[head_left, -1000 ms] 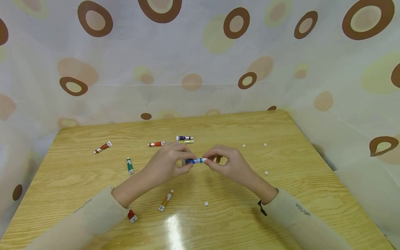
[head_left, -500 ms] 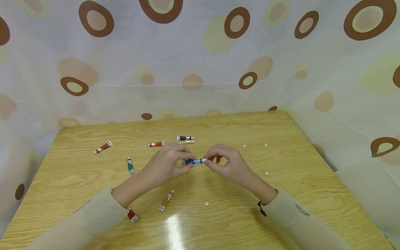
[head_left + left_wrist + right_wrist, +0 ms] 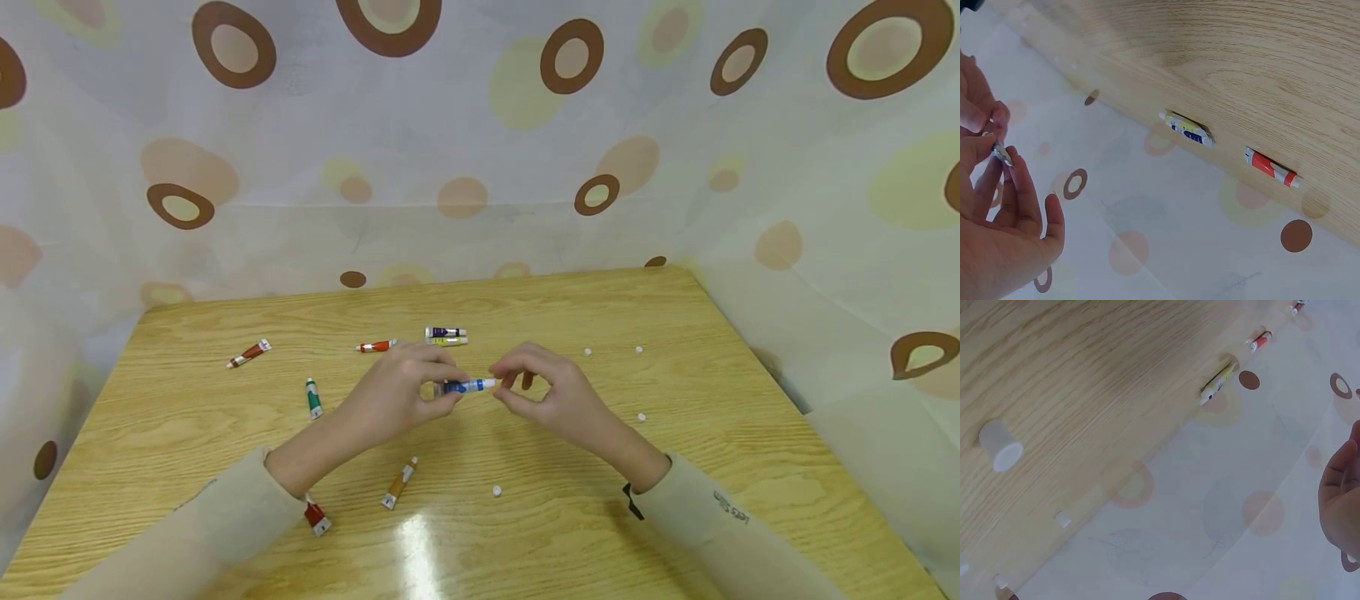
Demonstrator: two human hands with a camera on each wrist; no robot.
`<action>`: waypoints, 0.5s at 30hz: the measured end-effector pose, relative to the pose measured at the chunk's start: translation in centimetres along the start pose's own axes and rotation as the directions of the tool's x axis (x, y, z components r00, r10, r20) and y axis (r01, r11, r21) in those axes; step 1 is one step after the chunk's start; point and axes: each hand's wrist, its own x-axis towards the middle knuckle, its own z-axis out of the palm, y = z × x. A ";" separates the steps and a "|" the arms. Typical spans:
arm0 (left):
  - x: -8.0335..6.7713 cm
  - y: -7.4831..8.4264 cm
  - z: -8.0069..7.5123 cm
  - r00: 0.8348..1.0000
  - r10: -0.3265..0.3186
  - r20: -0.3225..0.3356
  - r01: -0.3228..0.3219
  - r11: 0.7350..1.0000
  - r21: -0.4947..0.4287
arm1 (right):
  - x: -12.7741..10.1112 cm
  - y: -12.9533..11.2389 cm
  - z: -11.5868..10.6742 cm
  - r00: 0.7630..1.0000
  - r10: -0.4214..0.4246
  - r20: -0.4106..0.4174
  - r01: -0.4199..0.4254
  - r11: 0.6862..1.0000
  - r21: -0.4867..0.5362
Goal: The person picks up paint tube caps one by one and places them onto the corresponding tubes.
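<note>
In the head view my left hand (image 3: 408, 385) holds a small blue paint tube (image 3: 468, 386) level between thumb and fingers, above the middle of the table. The tube's white cap (image 3: 489, 382) points right, toward my right hand (image 3: 551, 390), whose thumb and index finger pinch at its end. The left wrist view has the left hand (image 3: 1010, 244) gripping the tube (image 3: 1002, 154) at the left edge, its ring and little fingers free. Only part of a hand (image 3: 1341, 500) shows in the right wrist view.
Violet (image 3: 446, 332), yellow (image 3: 448, 341) and orange-red (image 3: 375, 346) tubes lie behind the hands. Dark red (image 3: 248, 354), green (image 3: 312, 398), ochre (image 3: 401, 483) and red (image 3: 317, 517) tubes lie left and nearer. Several loose white caps (image 3: 497, 491) are scattered at centre and right.
My right hand has shifted slightly to the right, and more of the white cap shows between its fingertips. The left hand and blue paint tube stay nearly still.
</note>
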 end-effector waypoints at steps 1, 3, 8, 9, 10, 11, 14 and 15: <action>0.0 0.0 0.0 1.000 0.000 0.001 0.000 1.000 -0.002 | 0.0 0.0 0.0 1.000 -0.012 -0.003 0.012 1.000 -0.004; 0.0 0.0 0.0 1.000 0.001 0.001 -0.001 1.000 -0.006 | 0.1 0.0 0.1 0.999 -0.042 -0.010 0.042 0.999 -0.011; 0.0 0.0 0.1 1.000 0.011 0.001 -0.011 1.000 -0.015 | 0.2 -0.1 0.2 0.997 -0.070 -0.016 0.069 0.997 -0.017; 0.0 0.1 0.1 1.000 0.014 0.001 -0.014 1.000 -0.015 | 0.2 0.0 0.3 0.998 -0.069 -0.016 0.068 0.997 -0.018; 0.0 0.1 0.1 1.000 0.017 0.001 -0.017 1.000 -0.016 | 0.3 -0.1 0.3 0.998 -0.067 -0.016 0.066 0.998 -0.018; 0.1 0.1 0.1 1.000 0.020 0.001 -0.020 1.000 -0.015 | 0.3 -0.1 0.3 0.998 -0.066 -0.016 0.066 0.998 -0.019; 0.1 0.1 0.1 1.000 0.030 -0.003 -0.030 1.000 -0.003 | 0.3 -0.1 0.3 0.998 -0.057 -0.010 0.057 0.998 -0.015; 0.1 0.2 0.1 0.999 0.032 -0.004 -0.032 0.999 0.001 | 0.3 -0.1 0.3 0.999 -0.052 -0.007 0.052 0.999 -0.012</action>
